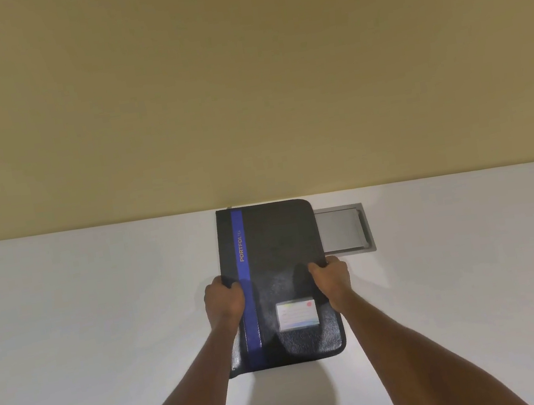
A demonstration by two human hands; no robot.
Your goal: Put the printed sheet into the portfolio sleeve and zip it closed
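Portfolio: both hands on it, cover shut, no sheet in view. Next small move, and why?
Probably set the portfolio flat on the table. The left hand and right hand both grip its side edges, so neither is free to work the zipper, and its shadow suggests the near end is lifted.

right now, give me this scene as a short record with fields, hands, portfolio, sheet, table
left hand: grips the portfolio's left edge
right hand: grips the portfolio's right edge
portfolio: black, blue stripe, closed, near end apparently lifted off the table
card pocket: on the cover, near right corner
sheet: not visible
zip: state cannot be told
table: white, against a tan wall
hatch: grey, set in the table, partly behind the portfolio
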